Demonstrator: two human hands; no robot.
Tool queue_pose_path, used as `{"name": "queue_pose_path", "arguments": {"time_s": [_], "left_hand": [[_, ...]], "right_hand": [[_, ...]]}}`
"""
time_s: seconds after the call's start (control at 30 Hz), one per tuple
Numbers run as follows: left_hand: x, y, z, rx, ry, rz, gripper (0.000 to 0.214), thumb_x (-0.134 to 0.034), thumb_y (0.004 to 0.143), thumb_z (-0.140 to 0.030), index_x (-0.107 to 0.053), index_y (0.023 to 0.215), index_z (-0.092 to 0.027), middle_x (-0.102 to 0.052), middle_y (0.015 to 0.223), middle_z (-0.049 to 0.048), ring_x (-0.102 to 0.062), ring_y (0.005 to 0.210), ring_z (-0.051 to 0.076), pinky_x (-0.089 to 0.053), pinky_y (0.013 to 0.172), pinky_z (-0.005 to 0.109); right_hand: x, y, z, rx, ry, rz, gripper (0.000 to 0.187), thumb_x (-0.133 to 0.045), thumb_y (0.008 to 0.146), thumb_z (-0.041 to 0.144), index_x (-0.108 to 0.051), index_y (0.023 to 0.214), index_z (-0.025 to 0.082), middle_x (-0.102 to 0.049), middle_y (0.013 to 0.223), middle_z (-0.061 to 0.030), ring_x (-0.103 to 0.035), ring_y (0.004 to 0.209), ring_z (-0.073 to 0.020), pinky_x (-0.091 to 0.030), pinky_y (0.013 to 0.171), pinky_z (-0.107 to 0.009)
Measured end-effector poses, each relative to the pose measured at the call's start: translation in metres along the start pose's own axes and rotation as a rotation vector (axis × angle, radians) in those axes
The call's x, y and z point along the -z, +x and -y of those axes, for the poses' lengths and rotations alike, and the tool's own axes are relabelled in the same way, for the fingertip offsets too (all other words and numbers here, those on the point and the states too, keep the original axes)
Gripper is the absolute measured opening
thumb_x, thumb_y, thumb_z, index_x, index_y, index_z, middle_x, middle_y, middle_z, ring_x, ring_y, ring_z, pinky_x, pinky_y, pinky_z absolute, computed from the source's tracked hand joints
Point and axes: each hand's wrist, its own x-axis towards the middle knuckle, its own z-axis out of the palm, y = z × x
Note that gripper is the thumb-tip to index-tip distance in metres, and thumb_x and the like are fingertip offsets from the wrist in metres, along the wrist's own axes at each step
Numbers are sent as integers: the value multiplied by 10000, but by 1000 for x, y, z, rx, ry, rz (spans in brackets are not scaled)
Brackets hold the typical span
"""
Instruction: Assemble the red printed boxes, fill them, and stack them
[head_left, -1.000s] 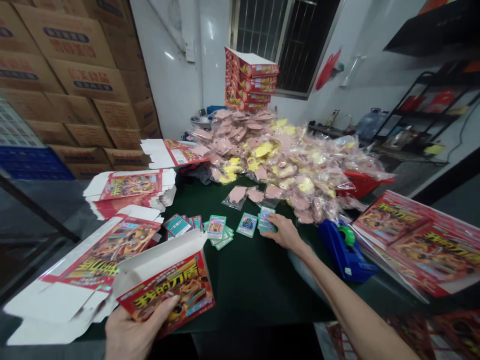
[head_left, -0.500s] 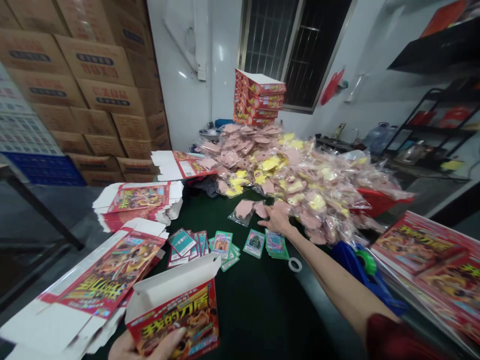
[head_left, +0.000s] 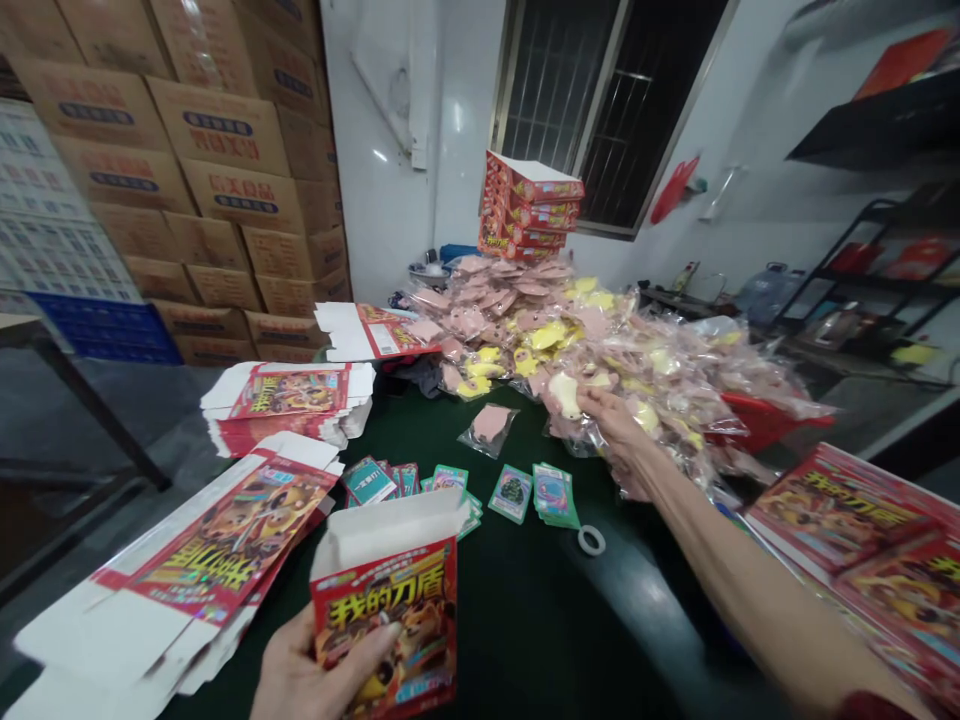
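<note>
My left hand (head_left: 322, 650) grips a red printed cardboard box (head_left: 397, 620) near the front edge, thumb across its face; the white top flap stands open. At the near side of a heap of clear plastic packets (head_left: 517, 290), my right hand (head_left: 611, 415) is closed on a packet with a pale yellow piece (head_left: 564, 396). The heap's packets hold flat pink and yellow shapes. One packet with a pink piece (head_left: 491, 425) lies apart on the dark green table. Small piles of picture cards (head_left: 553, 495) lie between my hands, partly hidden behind the box.
Flattened red boxes (head_left: 225, 540) are stacked at left, with another stack (head_left: 289, 395) behind. A white ring (head_left: 591, 540) lies near the cards. Red boxes (head_left: 847, 510) lie at right; more stand piled (head_left: 529, 205) behind the heap. Brown cartons (head_left: 225, 130) line the back left.
My right hand has moved right and slightly back, from beside the pink packets to a pale yellow one. My left hand has brought the box right and a little up, turning it more upright.
</note>
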Motion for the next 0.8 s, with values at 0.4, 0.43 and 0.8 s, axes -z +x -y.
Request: {"name": "queue_pose_path", "arguments": {"time_s": [0.4, 0.43, 0.8], "left_hand": [[-33, -11, -19, -26, 0, 424, 418, -771, 592, -404, -688, 890, -123, -749, 846, 109, -704, 703, 240, -570, 621, 316], [-30, -12, -18, -29, 2, 426, 409, -769, 602, -396, -686, 893, -122, -748, 849, 109, -701, 699, 232, -565, 622, 311], [-17, -19, -31, -232, 415, 360, 327, -705, 679, -370, -662, 909, -142, -727, 817, 61, -671, 717, 213, -532, 643, 289]], "right_hand": [[-38, -144, 110, 311, 626, 37, 306, -719, 688, 430, -647, 930, 258, -670, 957, -42, -638, 898, -232, -535, 726, -399], [-35, -145, 112, 355, 561, 46, 290, -705, 712, 420, -656, 949, 261, -667, 974, -42, -634, 908, -230, -532, 732, -390], [-1, -132, 141, 703, -619, 571, 116, -563, 820, 257, -665, 768, 247, -620, 684, 17, -537, 643, -129, -371, 589, -242]]}}
